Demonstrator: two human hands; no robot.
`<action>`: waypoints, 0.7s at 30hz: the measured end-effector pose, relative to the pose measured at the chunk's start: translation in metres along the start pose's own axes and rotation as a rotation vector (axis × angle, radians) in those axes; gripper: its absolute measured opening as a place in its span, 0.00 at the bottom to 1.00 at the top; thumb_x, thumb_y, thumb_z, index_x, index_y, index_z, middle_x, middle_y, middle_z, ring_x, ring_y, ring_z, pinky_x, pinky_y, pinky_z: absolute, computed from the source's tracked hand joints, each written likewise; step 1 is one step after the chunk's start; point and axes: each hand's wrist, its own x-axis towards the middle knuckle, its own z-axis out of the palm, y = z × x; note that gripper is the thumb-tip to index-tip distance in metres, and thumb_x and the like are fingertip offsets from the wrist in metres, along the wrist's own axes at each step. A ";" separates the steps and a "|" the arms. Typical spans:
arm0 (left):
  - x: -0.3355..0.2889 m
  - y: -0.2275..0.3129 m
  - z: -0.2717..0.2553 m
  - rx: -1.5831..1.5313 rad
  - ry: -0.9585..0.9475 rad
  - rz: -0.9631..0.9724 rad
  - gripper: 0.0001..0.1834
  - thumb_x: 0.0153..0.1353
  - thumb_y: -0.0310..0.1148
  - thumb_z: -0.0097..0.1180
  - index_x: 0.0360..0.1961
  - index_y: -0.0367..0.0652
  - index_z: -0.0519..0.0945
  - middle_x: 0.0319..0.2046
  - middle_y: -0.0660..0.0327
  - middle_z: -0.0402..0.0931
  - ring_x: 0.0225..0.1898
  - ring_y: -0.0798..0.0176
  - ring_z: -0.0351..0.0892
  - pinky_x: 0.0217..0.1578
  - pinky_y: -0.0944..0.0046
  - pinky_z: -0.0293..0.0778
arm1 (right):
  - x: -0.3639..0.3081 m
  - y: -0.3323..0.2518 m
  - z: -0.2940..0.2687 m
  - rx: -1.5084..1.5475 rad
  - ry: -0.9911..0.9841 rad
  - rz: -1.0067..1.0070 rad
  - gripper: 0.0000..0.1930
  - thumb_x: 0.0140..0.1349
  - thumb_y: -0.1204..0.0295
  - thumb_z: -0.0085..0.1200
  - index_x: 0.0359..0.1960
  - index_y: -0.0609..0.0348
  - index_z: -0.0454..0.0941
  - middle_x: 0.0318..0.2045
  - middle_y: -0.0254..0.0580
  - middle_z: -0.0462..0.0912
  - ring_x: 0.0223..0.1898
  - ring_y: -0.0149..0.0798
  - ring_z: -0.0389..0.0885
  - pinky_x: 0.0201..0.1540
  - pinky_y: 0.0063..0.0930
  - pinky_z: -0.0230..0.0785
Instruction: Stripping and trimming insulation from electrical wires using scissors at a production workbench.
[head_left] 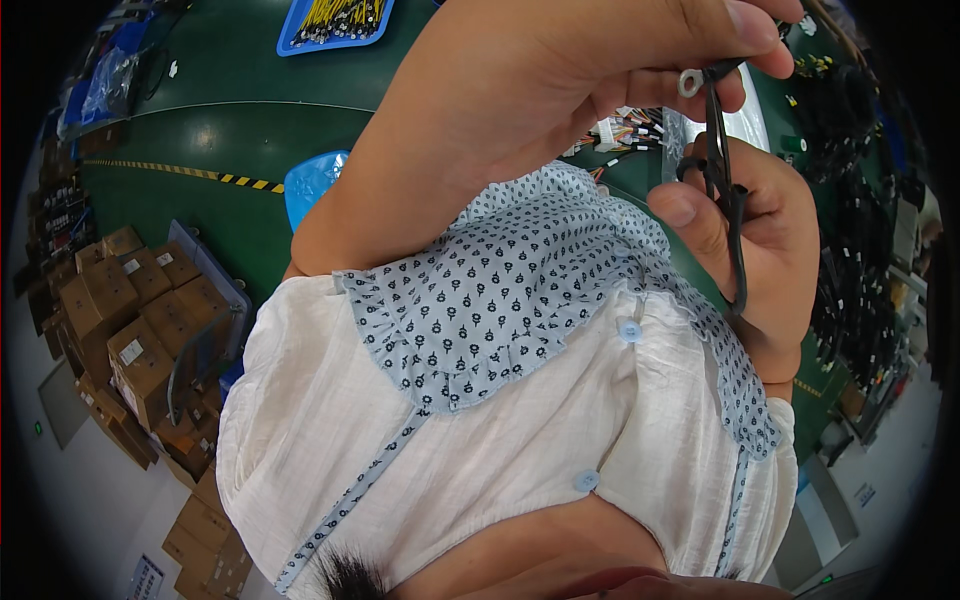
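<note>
At the upper right, my left hand is closed on the end of a black cable, its thumb and fingers pinching near a metal ring terminal. Below it, the black cable runs down in several strands with a small loop, across the palm of my right hand. That right hand is curled around the cable, its thumb lying along the near side; part of its fingers are hidden behind the strands. Both hands are raised above the table, close together.
A green table spans the far side. On it are a blue tray of yellow cables, a blue bag-like item, and wire harnesses with white connectors. Cardboard boxes are stacked at left; dark cables hang at right.
</note>
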 end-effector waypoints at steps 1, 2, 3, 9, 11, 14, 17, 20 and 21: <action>0.001 0.000 0.000 0.000 -0.009 -0.003 0.26 0.62 0.32 0.57 0.59 0.31 0.68 0.41 0.57 0.78 0.33 0.68 0.74 0.33 0.72 0.71 | 0.000 0.000 0.000 0.000 0.002 0.001 0.20 0.55 0.63 0.64 0.17 0.57 0.66 0.17 0.23 0.64 0.21 0.20 0.57 0.23 0.19 0.46; 0.001 0.000 -0.001 0.000 -0.018 -0.006 0.26 0.62 0.31 0.57 0.59 0.31 0.68 0.41 0.57 0.78 0.33 0.68 0.74 0.33 0.72 0.71 | -0.001 -0.001 -0.001 -0.003 -0.005 0.007 0.20 0.54 0.63 0.65 0.17 0.57 0.66 0.17 0.23 0.64 0.21 0.20 0.57 0.23 0.19 0.45; 0.001 0.000 -0.001 0.000 -0.020 -0.007 0.26 0.62 0.31 0.57 0.59 0.31 0.68 0.41 0.57 0.78 0.33 0.68 0.74 0.33 0.72 0.71 | -0.001 -0.001 -0.002 -0.007 -0.012 0.014 0.20 0.54 0.63 0.65 0.17 0.57 0.66 0.17 0.23 0.64 0.21 0.20 0.57 0.23 0.19 0.45; 0.001 0.000 0.001 -0.009 -0.015 -0.011 0.25 0.62 0.30 0.57 0.59 0.31 0.69 0.41 0.56 0.78 0.33 0.67 0.74 0.33 0.72 0.72 | -0.001 0.000 -0.003 -0.059 -0.023 -0.019 0.20 0.53 0.62 0.66 0.18 0.57 0.66 0.18 0.23 0.63 0.21 0.20 0.56 0.23 0.19 0.44; 0.001 -0.001 0.000 -0.028 -0.019 -0.017 0.25 0.61 0.30 0.57 0.58 0.31 0.69 0.41 0.56 0.78 0.33 0.67 0.75 0.33 0.72 0.72 | 0.000 0.000 -0.003 -0.061 -0.032 -0.020 0.20 0.53 0.62 0.66 0.18 0.57 0.66 0.18 0.23 0.64 0.21 0.20 0.56 0.23 0.19 0.45; 0.001 0.000 0.001 -0.034 -0.007 -0.023 0.25 0.61 0.29 0.57 0.58 0.32 0.69 0.40 0.56 0.78 0.33 0.67 0.75 0.33 0.71 0.72 | 0.001 0.002 -0.004 -0.050 -0.047 -0.014 0.20 0.52 0.61 0.66 0.19 0.58 0.67 0.19 0.23 0.64 0.22 0.21 0.57 0.24 0.19 0.45; 0.001 0.002 0.003 -0.021 0.007 -0.027 0.25 0.61 0.29 0.57 0.58 0.31 0.69 0.40 0.56 0.78 0.33 0.67 0.75 0.33 0.71 0.72 | 0.001 0.002 -0.006 -0.052 -0.064 -0.025 0.21 0.52 0.59 0.66 0.19 0.58 0.67 0.20 0.24 0.65 0.22 0.22 0.57 0.24 0.19 0.46; 0.001 0.001 0.001 -0.020 0.000 -0.020 0.25 0.61 0.29 0.57 0.58 0.31 0.69 0.40 0.56 0.78 0.33 0.67 0.75 0.33 0.71 0.72 | 0.001 -0.001 -0.005 -0.052 -0.072 -0.016 0.21 0.52 0.58 0.66 0.20 0.59 0.68 0.20 0.24 0.65 0.22 0.22 0.58 0.24 0.19 0.46; 0.001 0.002 0.000 -0.020 0.000 -0.019 0.25 0.61 0.29 0.57 0.58 0.31 0.69 0.40 0.56 0.78 0.33 0.67 0.75 0.33 0.71 0.72 | 0.001 -0.002 -0.005 -0.034 -0.068 0.009 0.21 0.52 0.57 0.66 0.20 0.59 0.68 0.20 0.25 0.65 0.22 0.22 0.58 0.24 0.19 0.46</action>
